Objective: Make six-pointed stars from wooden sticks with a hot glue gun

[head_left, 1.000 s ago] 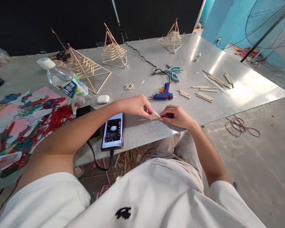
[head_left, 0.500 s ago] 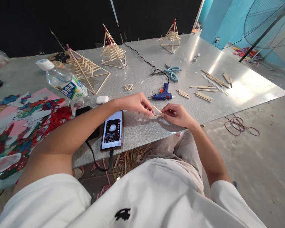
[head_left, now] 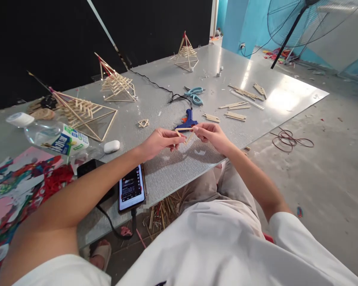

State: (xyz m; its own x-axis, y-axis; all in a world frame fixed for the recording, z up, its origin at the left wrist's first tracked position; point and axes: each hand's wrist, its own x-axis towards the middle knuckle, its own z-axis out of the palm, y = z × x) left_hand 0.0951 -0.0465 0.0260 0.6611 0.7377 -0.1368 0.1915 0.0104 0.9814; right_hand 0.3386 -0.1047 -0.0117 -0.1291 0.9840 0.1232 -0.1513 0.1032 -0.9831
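Observation:
A small triangle of thin wooden sticks is held up above the grey tabletop, pinched from both sides. My left hand grips its left corner with closed fingers. My right hand grips its right corner between thumb and fingertips. Just behind the triangle lies a blue glue gun on its black cord. A little star of sticks lies to the left of the gun.
Stick pyramids stand at the back: one at left, another in the middle, a third far off. Scissors, loose stick bundles, a phone, an earbud case, a water bottle and coloured paper scraps lie around.
Both hands have lifted the stick triangle off the tabletop and hold it in the air. The view has swung left and tilted, so everything sits further right.

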